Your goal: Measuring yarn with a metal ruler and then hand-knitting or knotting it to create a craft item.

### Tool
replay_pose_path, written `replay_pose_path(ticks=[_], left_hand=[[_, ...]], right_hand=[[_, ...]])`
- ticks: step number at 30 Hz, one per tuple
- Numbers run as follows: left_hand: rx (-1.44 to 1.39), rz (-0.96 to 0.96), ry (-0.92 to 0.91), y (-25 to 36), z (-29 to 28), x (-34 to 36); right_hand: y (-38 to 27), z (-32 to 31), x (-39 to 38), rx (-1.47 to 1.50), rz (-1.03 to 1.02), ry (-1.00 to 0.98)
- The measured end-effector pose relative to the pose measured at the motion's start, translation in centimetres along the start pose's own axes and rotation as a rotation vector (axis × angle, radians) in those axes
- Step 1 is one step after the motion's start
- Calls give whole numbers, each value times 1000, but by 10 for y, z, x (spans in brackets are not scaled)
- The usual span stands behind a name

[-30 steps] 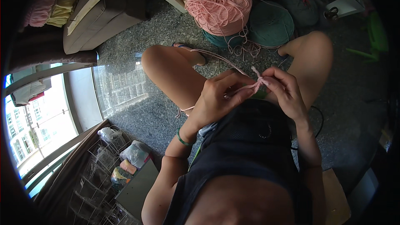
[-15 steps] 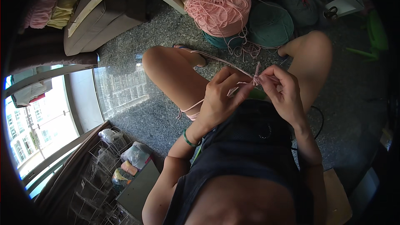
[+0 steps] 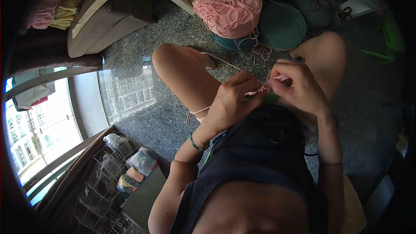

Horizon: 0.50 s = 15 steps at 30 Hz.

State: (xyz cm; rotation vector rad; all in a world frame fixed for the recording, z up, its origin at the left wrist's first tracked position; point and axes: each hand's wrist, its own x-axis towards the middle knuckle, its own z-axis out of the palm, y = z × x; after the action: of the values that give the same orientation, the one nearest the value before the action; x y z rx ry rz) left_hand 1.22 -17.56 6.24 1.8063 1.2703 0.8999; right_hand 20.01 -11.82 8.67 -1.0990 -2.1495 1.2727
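Note:
My left hand [image 3: 235, 99] pinches a strand of pink yarn [image 3: 261, 88] between thumb and fingers. Right beside it, my right hand [image 3: 299, 86] is closed on a short knotted piece of the same yarn, whose twisted end [image 3: 281, 77] shows along the bent fingers. The fingertips of both hands almost meet, and they cover most of the knotted part. From my left hand a taut strand [image 3: 225, 62] runs up and left toward my left foot. More pink yarn is wound round my left thigh, with a loose tail [image 3: 190, 115] hanging there.
Beyond my feet sit a large pink yarn ball [image 3: 229, 17], a green yarn ball [image 3: 282, 26] and a grey one [image 3: 313, 8]. Scissors [image 3: 344, 14] lie by a white frame. A wire rack [image 3: 104, 177] with plastic-wrapped items stands at lower left; a green plastic object [image 3: 390, 39] is at far right.
My right hand has turned and risen slightly, so the knotted end that stuck up above the fingertips now lies along its fingers. My left hand has barely shifted, still pinching the yarn.

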Motion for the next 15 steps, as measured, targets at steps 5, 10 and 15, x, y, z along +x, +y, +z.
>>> replay_pose_path(ticks=[5, 10, 15], left_hand=[[-446, -351, -140, -9, 4, -3], [-883, -475, -24, -22, 11, -11], [-713, -424, -43, -17, 7, -8]], right_hand=[[2, 11, 6, 85, -40, 112], [13, 27, -7, 81, 109, 389], [8, 49, -21, 560, 269, 200]])
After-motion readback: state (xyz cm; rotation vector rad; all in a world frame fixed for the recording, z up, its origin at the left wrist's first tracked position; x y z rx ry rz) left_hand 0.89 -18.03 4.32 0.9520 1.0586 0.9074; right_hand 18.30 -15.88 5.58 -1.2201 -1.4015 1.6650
